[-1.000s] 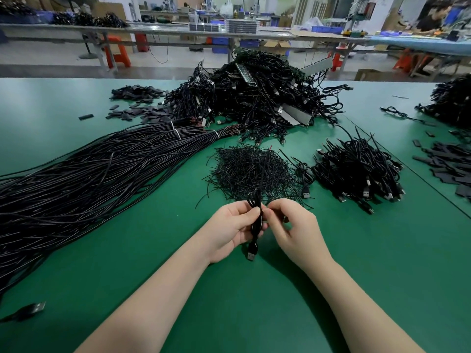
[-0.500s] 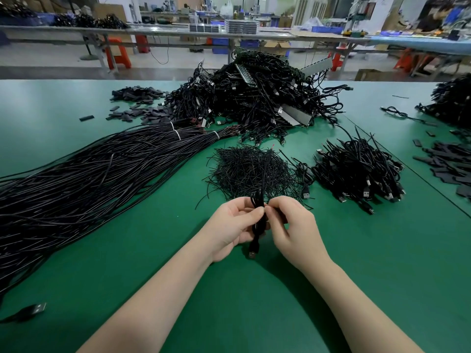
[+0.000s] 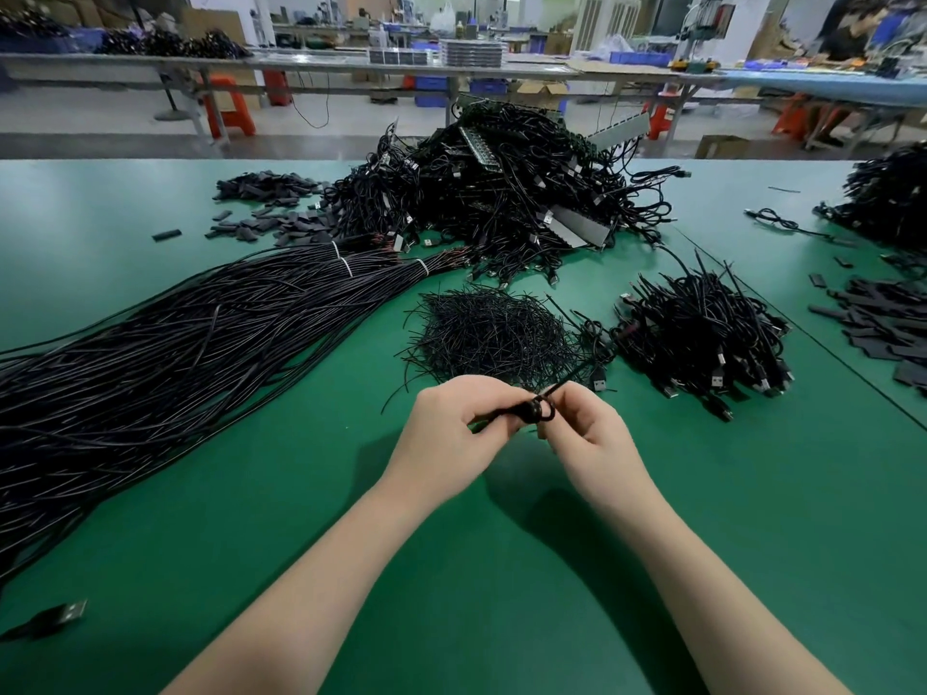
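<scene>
A small coiled black cable bundle (image 3: 535,411) sits between my two hands above the green table (image 3: 752,519). My left hand (image 3: 451,433) grips the bundle from the left, its fingers curled round it. My right hand (image 3: 587,433) pinches a thin black tie (image 3: 564,383) that wraps the bundle and sticks out up and to the right. The bundle now lies sideways, and its plug end is hidden in my left hand.
Just beyond my hands lies a pile of thin black ties (image 3: 494,331). Tied cable bundles (image 3: 702,338) are heaped to the right. Long black cables (image 3: 175,353) spread across the left. A big tangled cable heap (image 3: 506,193) is farther back. A loose USB plug (image 3: 60,614) lies near left.
The bundle hung upright with its plug pointing down; my hands have turned it sideways, and the tie now juts out to the upper right. Both hands stayed in the same place.
</scene>
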`<state>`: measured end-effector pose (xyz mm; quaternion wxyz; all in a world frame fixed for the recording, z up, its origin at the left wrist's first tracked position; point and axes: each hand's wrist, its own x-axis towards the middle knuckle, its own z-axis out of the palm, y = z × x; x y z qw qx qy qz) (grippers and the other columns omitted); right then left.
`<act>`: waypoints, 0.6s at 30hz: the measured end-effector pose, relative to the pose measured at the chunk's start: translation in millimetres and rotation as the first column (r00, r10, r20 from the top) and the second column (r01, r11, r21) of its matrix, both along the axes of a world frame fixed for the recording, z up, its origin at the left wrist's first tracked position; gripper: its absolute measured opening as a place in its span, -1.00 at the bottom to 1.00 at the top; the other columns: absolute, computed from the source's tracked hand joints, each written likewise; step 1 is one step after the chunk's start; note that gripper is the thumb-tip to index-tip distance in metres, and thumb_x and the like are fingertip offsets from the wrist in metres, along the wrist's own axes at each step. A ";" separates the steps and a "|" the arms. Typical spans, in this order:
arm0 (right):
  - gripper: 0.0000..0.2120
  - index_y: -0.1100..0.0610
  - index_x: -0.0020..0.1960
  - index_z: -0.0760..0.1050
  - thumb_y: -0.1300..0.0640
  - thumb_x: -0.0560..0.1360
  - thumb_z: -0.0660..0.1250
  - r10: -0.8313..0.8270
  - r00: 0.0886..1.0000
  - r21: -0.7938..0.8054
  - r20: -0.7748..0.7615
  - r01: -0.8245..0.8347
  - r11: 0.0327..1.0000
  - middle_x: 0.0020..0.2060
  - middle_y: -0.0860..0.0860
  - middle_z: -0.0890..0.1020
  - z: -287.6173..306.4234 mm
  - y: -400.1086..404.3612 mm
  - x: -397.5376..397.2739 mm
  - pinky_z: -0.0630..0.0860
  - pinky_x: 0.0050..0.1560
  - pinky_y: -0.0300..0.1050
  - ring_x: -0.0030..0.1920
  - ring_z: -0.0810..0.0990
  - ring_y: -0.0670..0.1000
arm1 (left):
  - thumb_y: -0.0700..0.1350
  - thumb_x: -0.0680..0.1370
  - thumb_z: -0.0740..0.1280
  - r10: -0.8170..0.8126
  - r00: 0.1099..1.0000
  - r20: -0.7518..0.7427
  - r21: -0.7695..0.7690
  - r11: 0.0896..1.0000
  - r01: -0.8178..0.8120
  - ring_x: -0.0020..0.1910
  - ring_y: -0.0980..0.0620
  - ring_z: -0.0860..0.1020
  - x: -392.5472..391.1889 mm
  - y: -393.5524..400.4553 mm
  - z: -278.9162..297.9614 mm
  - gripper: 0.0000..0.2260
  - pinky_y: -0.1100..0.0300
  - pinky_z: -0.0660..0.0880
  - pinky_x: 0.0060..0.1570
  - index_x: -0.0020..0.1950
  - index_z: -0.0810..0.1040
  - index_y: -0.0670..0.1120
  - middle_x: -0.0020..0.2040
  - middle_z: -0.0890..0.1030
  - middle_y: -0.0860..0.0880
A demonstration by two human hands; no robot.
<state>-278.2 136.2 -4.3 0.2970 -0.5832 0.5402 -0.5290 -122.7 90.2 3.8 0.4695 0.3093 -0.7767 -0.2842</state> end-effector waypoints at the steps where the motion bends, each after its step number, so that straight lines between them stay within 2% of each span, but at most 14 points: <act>1: -0.76 0.04 -0.24 0.41 0.22 0.58 0.28 -0.016 0.998 -0.031 -0.068 0.014 0.999 -0.43 -0.13 0.40 -0.7 0.5 -0.2 0.26 -0.35 -0.24 -0.38 0.30 -0.12 | -0.32 0.44 0.46 -0.005 1.000 -0.015 0.052 0.999 0.005 -0.09 0.16 0.64 1.2 -0.4 -0.5 -0.77 0.22 0.57 -0.01 -0.03 0.72 -0.01 -0.11 0.70 0.11; 3: -0.78 0.02 -0.21 0.42 0.22 0.59 0.28 -0.042 0.981 -0.106 -0.190 0.022 0.994 -0.42 -0.11 0.41 -0.6 1.1 -0.4 0.27 -0.35 -0.29 -0.39 0.31 -0.15 | -0.33 0.45 0.48 -0.017 0.993 -0.113 0.261 0.964 0.046 -0.18 0.13 0.66 0.4 1.0 0.7 -0.72 0.20 0.59 -0.09 -0.09 0.69 0.09 -0.17 0.70 0.08; 5: -0.83 0.05 -0.17 0.44 0.20 0.59 0.26 -0.045 0.957 -0.157 -0.286 0.000 0.988 -0.39 -0.11 0.44 -1.2 0.9 -1.6 0.29 -0.32 -0.34 -0.36 0.35 -0.14 | -0.33 0.46 0.46 -0.015 0.980 -0.199 0.412 0.906 0.098 -0.22 0.09 0.63 -2.8 1.0 0.4 -0.74 0.16 0.60 -0.13 -0.09 0.68 0.05 -0.18 0.70 0.02; 8: -0.88 0.15 -0.10 0.48 0.18 0.60 0.24 -0.048 0.920 -0.170 -0.389 -0.020 0.985 -0.31 -0.11 0.49 -3.4 0.9 -2.8 0.32 -0.24 -0.36 -0.28 0.43 -0.16 | -0.38 0.47 0.43 -0.039 0.963 -0.268 0.505 0.845 0.175 -0.22 0.14 0.61 -4.8 0.4 -0.2 -0.78 0.23 0.59 -0.10 -0.06 0.67 -0.05 -0.20 0.70 0.05; 10: -0.90 0.17 -0.07 0.51 0.18 0.59 0.25 -0.063 0.904 -0.187 -0.423 -0.019 0.982 -0.27 -0.22 0.48 -3.6 1.4 -4.0 0.31 -0.20 -0.42 -0.23 0.45 -0.23 | -0.37 0.48 0.42 -0.053 0.954 -0.296 0.534 0.818 0.211 -0.21 0.15 0.61 -3.9 0.3 0.1 -0.77 0.27 0.56 -0.12 -0.08 0.69 -0.03 -0.21 0.70 0.06; 12: -0.91 0.15 -0.08 0.50 0.19 0.58 0.25 -0.063 0.904 -0.201 -0.424 -0.026 0.979 -0.27 -0.26 0.46 -2.8 2.1 -4.5 0.30 -0.20 -0.44 -0.24 0.44 -0.26 | -0.34 0.49 0.43 -0.046 0.952 -0.303 0.578 0.785 0.222 -0.23 0.13 0.61 -3.5 1.8 0.6 -0.75 0.28 0.54 -0.21 -0.13 0.71 0.03 -0.21 0.69 0.04; 14: -0.90 0.10 -0.12 0.46 0.20 0.58 0.24 -0.027 0.925 -0.176 -0.379 -0.043 0.983 -0.31 -0.23 0.45 -2.3 2.3 -4.4 0.30 -0.25 -0.39 -0.29 0.42 -0.19 | -0.30 0.50 0.43 -0.046 0.946 -0.320 0.632 0.734 0.249 -0.27 0.11 0.60 -3.8 2.3 0.8 -0.76 0.27 0.53 -0.26 -0.14 0.73 0.05 -0.21 0.67 0.04; 18: -0.86 0.08 -0.17 0.40 0.14 0.58 0.21 0.052 0.969 -0.048 -0.242 -0.065 0.997 -0.36 -0.17 0.42 -1.9 3.0 -1.7 0.30 -0.31 -0.29 -0.35 0.33 -0.15 | -0.34 0.51 0.40 -0.046 0.917 -0.396 0.664 0.676 0.321 -0.35 0.16 0.59 -4.0 4.2 4.6 -0.77 0.38 0.48 -0.41 -0.13 0.73 -0.02 -0.25 0.65 0.02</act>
